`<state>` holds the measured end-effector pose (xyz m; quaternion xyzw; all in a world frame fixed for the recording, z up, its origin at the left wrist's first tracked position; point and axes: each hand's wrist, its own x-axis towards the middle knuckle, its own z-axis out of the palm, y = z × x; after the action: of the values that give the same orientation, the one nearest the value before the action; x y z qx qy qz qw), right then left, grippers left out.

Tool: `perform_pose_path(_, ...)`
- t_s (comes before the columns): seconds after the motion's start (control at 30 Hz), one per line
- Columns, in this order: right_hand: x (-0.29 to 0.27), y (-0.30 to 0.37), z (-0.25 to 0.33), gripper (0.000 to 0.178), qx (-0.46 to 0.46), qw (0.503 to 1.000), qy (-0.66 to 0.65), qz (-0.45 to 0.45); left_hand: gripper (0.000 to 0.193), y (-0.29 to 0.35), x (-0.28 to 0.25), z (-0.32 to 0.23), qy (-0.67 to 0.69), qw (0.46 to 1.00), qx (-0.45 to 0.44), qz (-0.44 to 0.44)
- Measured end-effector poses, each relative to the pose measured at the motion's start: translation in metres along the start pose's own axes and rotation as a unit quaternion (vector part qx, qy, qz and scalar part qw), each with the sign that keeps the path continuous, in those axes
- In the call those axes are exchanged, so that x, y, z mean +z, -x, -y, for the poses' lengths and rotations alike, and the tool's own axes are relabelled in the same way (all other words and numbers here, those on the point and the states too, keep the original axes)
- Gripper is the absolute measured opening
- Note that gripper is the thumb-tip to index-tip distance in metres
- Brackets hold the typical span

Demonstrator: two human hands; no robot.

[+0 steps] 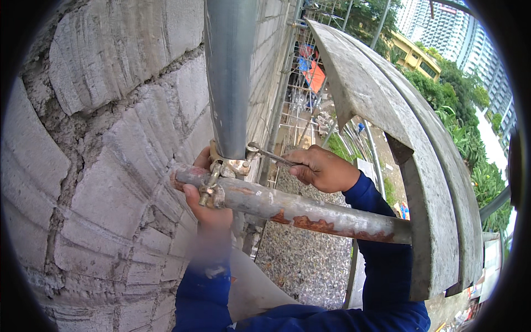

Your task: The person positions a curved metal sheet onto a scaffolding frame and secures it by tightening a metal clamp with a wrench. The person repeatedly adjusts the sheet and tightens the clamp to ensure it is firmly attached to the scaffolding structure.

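A grey upright scaffold pipe (232, 83) meets a rusty horizontal pipe (321, 217) at a metal scaffold clamp (228, 167) with threaded bolts. My left hand (206, 210) wraps around this joint from the wall side, its thumb by the lower bolt and other fingers partly hidden behind the pipes. In my right hand (327, 169), closed on its handle, is a wrench (272, 156). The wrench's head sits at the bolt on the clamp's right side. My right forearm passes behind the horizontal pipe.
A rough block wall (110, 166) rises close on the left. Curved grey metal planks (437, 221) stand to the right, by the horizontal pipe's end. Far below lies gravelly ground (304, 260). More scaffolding, an orange sheet (315, 76), trees and tall buildings appear beyond.
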<state>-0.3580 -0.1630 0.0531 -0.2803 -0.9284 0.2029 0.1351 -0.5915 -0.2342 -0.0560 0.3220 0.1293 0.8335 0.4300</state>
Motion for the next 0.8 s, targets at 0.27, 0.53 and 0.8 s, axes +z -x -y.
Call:
perform_pose_path(0.27, 0.062, -0.003, -0.039, 0.034, -0.04, 0.983, -0.167, -0.062, 0.098, 0.003, 0.002, 0.001, -0.016, 1.0, 0.008, -0.016)
perform_pose_path(0.53, 0.158, -0.082, -0.04, 0.033, -0.086, 0.935, -0.223, -0.26, 0.097, 0.0, -0.004, -0.002, -0.021, 1.0, 0.012, 0.005)
perform_pose_path(0.8, 0.156, -0.047, -0.044, 0.021, 0.02, 0.951, -0.18, -0.25, 0.098, 0.0, -0.005, 0.002, -0.022, 1.0, 0.001, 0.017)
